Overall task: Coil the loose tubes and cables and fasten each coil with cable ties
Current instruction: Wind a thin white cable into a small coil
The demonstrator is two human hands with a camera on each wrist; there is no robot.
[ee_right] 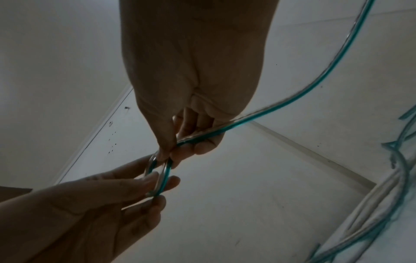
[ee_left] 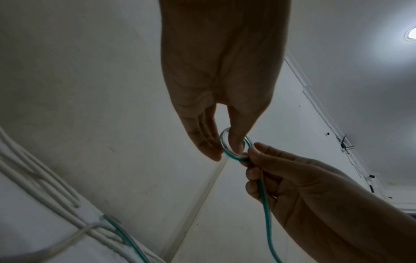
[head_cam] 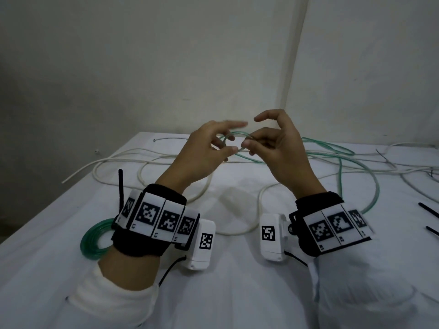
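white sleeves (head_cam: 114, 302) | black wristbands (head_cam: 142, 243) | square-code tags (head_cam: 149, 213) | white wrist cameras (head_cam: 202, 243)

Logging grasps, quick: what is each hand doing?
Left hand: pinches the small loop of green tube.
Right hand: grips the same tube.

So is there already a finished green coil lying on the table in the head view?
Yes, a wound green tube coil lies flat on the white table, partly hidden behind the left wrist.
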